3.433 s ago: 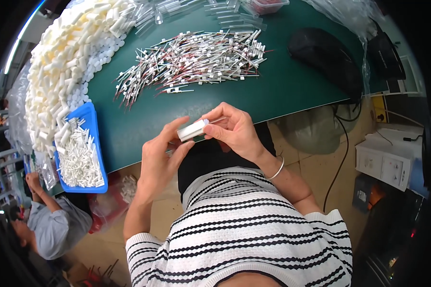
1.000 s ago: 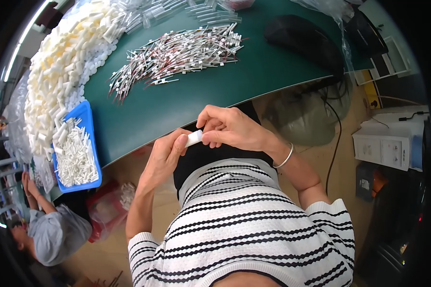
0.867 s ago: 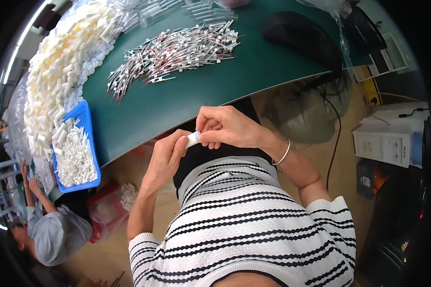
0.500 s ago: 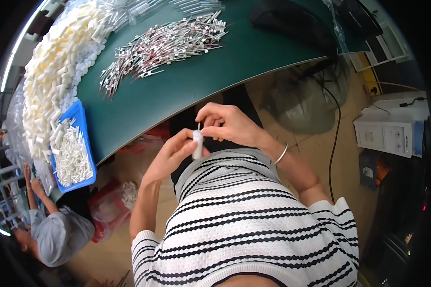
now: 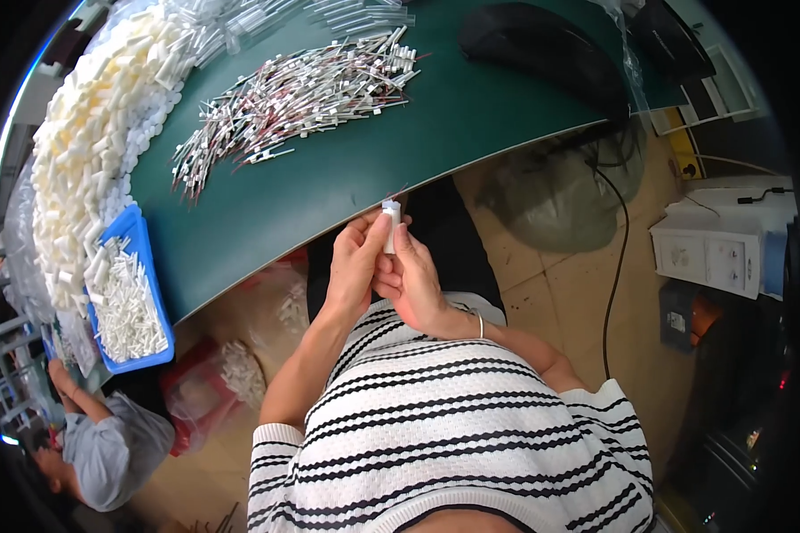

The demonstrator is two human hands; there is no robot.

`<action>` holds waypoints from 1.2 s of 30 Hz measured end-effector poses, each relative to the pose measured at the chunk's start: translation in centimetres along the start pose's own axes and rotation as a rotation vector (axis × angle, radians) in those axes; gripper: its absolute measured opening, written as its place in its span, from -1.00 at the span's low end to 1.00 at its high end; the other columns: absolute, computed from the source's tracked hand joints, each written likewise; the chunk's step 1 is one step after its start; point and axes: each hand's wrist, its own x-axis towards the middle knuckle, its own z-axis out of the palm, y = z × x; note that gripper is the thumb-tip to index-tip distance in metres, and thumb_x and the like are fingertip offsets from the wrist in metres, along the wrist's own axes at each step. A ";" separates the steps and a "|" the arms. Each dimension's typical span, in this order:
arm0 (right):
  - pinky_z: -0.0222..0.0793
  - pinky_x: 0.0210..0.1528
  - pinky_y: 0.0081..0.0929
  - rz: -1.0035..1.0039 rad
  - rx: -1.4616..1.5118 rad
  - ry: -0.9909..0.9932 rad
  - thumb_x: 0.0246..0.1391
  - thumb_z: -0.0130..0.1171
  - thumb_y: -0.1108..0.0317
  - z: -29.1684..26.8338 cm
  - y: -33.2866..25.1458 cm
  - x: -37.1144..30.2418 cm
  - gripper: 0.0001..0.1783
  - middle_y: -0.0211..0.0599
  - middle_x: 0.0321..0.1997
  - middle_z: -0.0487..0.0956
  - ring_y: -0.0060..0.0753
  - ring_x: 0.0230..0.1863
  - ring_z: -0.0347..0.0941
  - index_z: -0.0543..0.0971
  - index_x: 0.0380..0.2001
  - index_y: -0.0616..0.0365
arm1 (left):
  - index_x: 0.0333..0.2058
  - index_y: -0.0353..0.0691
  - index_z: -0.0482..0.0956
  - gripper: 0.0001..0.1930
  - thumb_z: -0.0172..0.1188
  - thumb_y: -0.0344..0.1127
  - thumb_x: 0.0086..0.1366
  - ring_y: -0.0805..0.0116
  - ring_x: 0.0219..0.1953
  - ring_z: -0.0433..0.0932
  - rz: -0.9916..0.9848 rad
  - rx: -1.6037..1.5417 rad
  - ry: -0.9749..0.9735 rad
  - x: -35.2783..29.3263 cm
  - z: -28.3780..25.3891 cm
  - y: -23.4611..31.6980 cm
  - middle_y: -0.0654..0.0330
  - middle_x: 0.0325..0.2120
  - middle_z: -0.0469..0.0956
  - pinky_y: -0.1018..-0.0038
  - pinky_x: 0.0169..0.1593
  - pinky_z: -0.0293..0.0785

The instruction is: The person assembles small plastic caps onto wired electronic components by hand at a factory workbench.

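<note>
Both my hands meet at the near edge of the green table, around a small white plastic cylinder (image 5: 391, 235). My left hand (image 5: 356, 266) is closed on its left side, thumb along the wall. From the right, my right hand (image 5: 415, 282) grips it too, thumb raised against it and fingers curled beneath. The cylinder stands roughly upright, its far end at the table edge, where thin dark wire-like strands show. Beyond it lies a heap of thin wired parts with white ends (image 5: 302, 98).
A blue tray (image 5: 164, 324) of short white tubes sits at the left, beside a long pile of white cylinders (image 5: 71, 195). Clear tubes (image 5: 360, 16) lie at the back; a black object (image 5: 538, 49) is at the right. Another person (image 5: 116, 449) works at far left.
My hands have moved forward to the table edge with the cylinder. My right hand has gone from pinching a thin stick at its top to gripping its side.
</note>
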 end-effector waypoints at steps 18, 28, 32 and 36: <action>-0.17 -0.74 -0.72 0.560 0.419 -0.167 0.38 -0.26 -0.02 -2.1 -5.3 2.3 -0.52 -0.62 -0.71 0.14 -0.74 -0.72 -0.07 0.43 -0.31 0.18 | -0.15 -0.31 0.52 -0.79 0.04 -0.31 0.38 0.36 -0.08 0.53 -0.100 -0.325 -0.019 1.5 0.5 1.5 0.09 -0.12 0.57 0.41 0.04 0.45; -0.13 -0.71 -0.71 0.177 -0.046 -0.094 0.36 -0.26 -0.07 0.2 -2.7 0.7 -0.54 -0.55 -0.64 0.22 -0.75 -0.71 0.00 0.29 -0.47 0.04 | -0.16 -0.25 0.57 -0.78 0.19 -0.26 0.30 0.39 -0.25 0.56 0.012 -0.263 0.130 1.5 0.5 0.0 0.11 -0.20 0.61 0.48 -0.11 0.51; -0.14 -0.71 -0.71 0.220 0.124 -0.116 0.39 -0.29 -0.01 0.6 -2.9 0.6 -0.56 -0.57 -0.66 0.16 -0.74 -0.70 -0.03 0.25 -0.49 0.02 | -0.09 -0.31 0.52 -0.69 0.05 -0.17 0.39 0.40 -0.17 0.54 -0.144 -0.264 -0.005 0.1 0.2 1.6 0.08 -0.14 0.57 0.47 -0.04 0.47; -0.16 -0.69 -0.74 0.137 -0.261 -0.276 0.37 -0.28 -0.08 -2.1 -2.8 1.7 -0.51 -0.56 -0.64 0.23 -0.77 -0.69 -0.01 0.29 -0.52 0.03 | -0.05 -0.32 0.52 -0.68 0.05 -0.19 0.39 0.40 -0.10 0.51 -0.113 -0.267 -0.060 0.4 -1.2 1.0 0.14 -0.09 0.56 0.43 0.06 0.39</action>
